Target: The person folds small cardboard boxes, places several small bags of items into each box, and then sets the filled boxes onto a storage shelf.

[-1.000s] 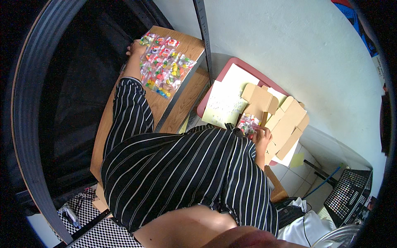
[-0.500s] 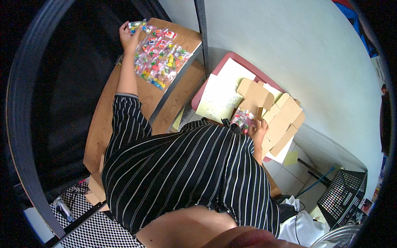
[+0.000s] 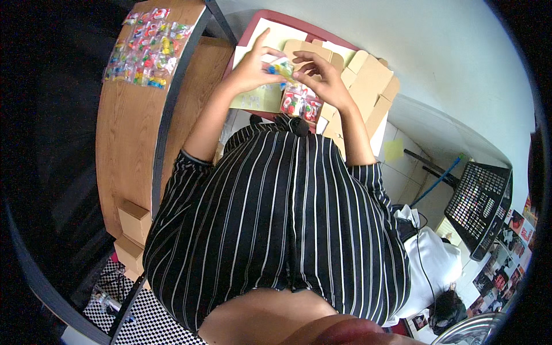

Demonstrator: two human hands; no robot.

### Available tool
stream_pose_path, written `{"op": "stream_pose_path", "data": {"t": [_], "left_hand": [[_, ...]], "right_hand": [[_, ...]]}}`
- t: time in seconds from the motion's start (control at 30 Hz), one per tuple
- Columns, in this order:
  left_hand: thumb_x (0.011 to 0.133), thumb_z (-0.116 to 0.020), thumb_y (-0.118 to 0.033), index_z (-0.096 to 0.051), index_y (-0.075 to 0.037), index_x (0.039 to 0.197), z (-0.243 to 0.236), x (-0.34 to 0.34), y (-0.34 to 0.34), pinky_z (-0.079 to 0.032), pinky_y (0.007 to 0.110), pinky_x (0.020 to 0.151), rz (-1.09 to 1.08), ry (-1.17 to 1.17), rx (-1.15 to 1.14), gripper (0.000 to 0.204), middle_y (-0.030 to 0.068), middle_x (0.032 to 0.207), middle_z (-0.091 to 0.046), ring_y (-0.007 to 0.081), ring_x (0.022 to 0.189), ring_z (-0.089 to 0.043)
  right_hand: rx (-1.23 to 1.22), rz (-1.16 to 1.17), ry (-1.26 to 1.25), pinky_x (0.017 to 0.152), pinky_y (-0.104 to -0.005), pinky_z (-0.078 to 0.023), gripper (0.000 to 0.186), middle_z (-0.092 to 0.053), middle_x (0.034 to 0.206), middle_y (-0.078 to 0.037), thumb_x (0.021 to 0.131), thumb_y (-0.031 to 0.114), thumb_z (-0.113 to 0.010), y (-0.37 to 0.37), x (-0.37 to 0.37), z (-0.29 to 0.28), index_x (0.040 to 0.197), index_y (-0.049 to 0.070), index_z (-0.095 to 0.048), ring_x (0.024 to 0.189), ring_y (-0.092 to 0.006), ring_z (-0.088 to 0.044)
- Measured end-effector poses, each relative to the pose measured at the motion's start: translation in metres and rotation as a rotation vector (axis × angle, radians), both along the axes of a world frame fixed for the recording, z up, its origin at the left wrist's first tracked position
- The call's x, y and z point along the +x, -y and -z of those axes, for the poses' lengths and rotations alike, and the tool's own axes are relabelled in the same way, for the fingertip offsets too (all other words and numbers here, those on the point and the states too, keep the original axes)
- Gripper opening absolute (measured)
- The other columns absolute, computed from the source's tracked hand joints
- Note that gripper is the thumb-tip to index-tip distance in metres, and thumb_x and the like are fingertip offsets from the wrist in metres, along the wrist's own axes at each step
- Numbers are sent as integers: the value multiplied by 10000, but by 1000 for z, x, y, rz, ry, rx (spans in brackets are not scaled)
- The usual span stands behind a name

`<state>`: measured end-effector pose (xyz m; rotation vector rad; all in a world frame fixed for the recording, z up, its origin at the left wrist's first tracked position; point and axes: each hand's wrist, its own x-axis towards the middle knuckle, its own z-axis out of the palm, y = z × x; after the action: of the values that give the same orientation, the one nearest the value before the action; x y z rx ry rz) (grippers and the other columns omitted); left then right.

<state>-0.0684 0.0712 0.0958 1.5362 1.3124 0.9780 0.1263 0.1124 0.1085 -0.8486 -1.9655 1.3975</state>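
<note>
One clear sweet packet (image 3: 280,68) is over the open cardboard box (image 3: 298,44), pinched by the left hand (image 3: 251,70), seemingly at one edge to leave the other free; the right hand (image 3: 326,81) is half-open, its contact unclear. Left of the box, shelf packets (image 3: 145,56) lie side by side on wood (image 3: 126,138), perhaps for visibility; a red tray (image 3: 286,19) sits beneath it, a pale wall (image 3: 454,75) beyond.

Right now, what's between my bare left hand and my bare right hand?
The head view shows a small clear plastic packet with blue and yellow pieces between the left hand and the right hand.
</note>
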Motion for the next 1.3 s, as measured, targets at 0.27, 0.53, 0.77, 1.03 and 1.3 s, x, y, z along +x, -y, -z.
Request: {"op": "stream_pose_path", "data": {"t": [0.27,0.53,0.77,1.03,1.3], "left_hand": [[674,-678,-84,-275,-94,1265,84,54,13,-437,386,791,-110,-183,126,716,128,1055,-512,267,955,-517],[669,-645,-235,-576,-144,986,122,72,45,-299,390,820,103,-776,138,337,57,1028,-492,245,1006,-403],[653,-633,-210,-603,-114,898,141,71,49,-301,391,803,35,-825,176,265,71,996,-468,246,995,-391],[610,-635,-177,-600,-119,873,138,75,44,-298,386,798,77,-882,148,272,68,980,-463,245,993,-389],[628,-645,-217,-568,-136,960,142,83,44,-290,453,818,105,-785,194,350,69,1046,-463,257,1029,-381]], "right_hand": [[-88,262,308,625,-331,-497,534,-607,831,-189,681,157,-688,8,47,91,1140,24,-449,729,-217,-622],[128,302,432,567,-334,-486,331,-556,800,-184,658,78,-652,47,50,154,972,8,-575,615,-262,-594],[446,87,803,729,-369,-437,368,-565,869,-121,634,147,-653,54,46,153,991,82,-590,824,-270,-550],[321,7,898,747,-402,-378,319,-595,829,-98,675,189,-613,54,52,152,984,110,-588,857,-244,-554],[467,-34,773,749,-421,-372,314,-591,839,-115,646,164,-613,50,53,157,943,85,-553,868,-270,-549]]}}
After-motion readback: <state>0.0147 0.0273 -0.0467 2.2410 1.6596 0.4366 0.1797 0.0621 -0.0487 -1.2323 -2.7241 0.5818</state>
